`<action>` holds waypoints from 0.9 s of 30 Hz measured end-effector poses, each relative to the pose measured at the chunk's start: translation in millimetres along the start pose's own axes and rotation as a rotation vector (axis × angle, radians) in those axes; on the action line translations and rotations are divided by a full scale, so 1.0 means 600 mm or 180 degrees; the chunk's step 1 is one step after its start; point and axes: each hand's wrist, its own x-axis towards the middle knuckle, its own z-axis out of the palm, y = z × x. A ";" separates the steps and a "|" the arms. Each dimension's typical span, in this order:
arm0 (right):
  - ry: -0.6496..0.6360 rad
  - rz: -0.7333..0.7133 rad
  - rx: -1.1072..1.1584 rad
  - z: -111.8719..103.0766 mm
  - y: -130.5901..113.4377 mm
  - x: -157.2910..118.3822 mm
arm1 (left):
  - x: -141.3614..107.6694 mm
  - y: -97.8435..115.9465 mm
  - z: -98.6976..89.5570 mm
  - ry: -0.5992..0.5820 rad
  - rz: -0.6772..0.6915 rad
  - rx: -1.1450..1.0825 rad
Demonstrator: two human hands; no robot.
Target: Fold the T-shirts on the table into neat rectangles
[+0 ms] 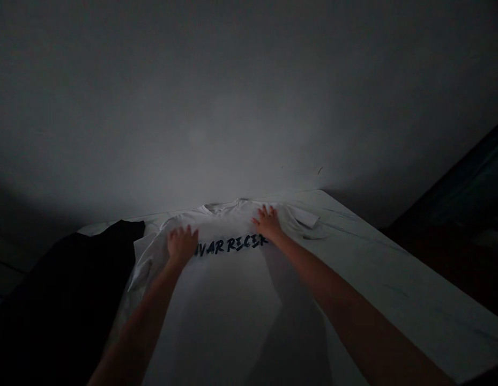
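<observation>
The left hand (182, 244) and right hand (267, 222) press spread-fingered, gripping nothing, on a white short-sleeved cotton T-shirt (220, 300) lying flat, its dark lettering face-up, beside a crumpled black garment (67, 284).

Both bare arms reach straight out and forward, the left arm (142, 332) and the right arm (353, 311) angling inward. The left hand (182, 245) lies open and palm down, and the right hand (268, 223) sits farther forward, palm down with its fingers (260, 213) spread wide
</observation>
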 end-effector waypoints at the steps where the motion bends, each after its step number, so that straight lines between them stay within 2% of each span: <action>1: -0.0032 -0.0447 0.0112 0.005 -0.019 0.011 | 0.013 0.019 0.007 -0.0041 0.0163 -0.0027; 3: -0.0210 -0.1372 0.0317 0.017 -0.043 0.031 | 0.033 0.046 0.022 -0.0188 0.0489 -0.0014; 4: -0.0294 -0.1607 0.0347 0.021 -0.042 0.041 | 0.041 0.047 0.029 -0.0244 0.0562 0.0019; 5: -0.0344 -0.1600 0.0312 0.024 -0.031 0.052 | 0.048 0.039 0.034 -0.0277 0.0539 0.0069; 6: -0.0359 -0.1365 0.0228 0.025 -0.014 0.064 | 0.054 0.024 0.036 -0.0286 0.0428 0.0123; 9: -0.0264 -0.0130 -0.0073 0.025 0.035 0.100 | 0.072 -0.031 0.032 -0.0317 0.0004 0.0234; 10: -0.0204 0.0060 -0.0104 0.026 0.038 0.110 | 0.078 -0.042 0.030 -0.0259 -0.0105 0.0247; 11: -0.0163 0.0022 -0.0088 0.029 0.035 0.118 | 0.084 -0.047 0.030 -0.0163 -0.0161 0.0240; 13: -0.0157 -0.0464 0.0028 0.038 0.013 0.127 | 0.095 -0.043 0.036 -0.0043 -0.0093 0.0165; 15: -0.0243 -0.0747 0.0097 0.050 -0.004 0.129 | 0.103 -0.033 0.046 -0.0153 -0.0033 0.0053; 17: -0.0318 -0.0512 0.0024 0.059 0.002 0.130 | 0.106 -0.028 0.055 -0.0330 -0.0194 -0.0019; 19: -0.0321 -0.0223 -0.0099 0.064 0.029 0.134 | 0.103 -0.029 0.055 -0.0392 -0.0390 -0.0066; 21: -0.0307 -0.0103 -0.0184 0.065 0.056 0.141 | 0.100 -0.031 0.045 -0.0448 -0.0417 -0.0175; 23: -0.0257 -0.0014 -0.0289 0.059 0.060 0.147 | 0.101 -0.036 0.024 -0.0571 -0.0398 -0.0343; 25: -0.0016 -0.0079 -0.0377 0.050 0.029 0.144 | 0.105 -0.051 -0.005 -0.0627 -0.0439 -0.0468; 27: 0.0310 -0.0497 -0.0234 0.038 -0.036 0.128 | 0.104 -0.083 -0.039 -0.0552 -0.0632 -0.0465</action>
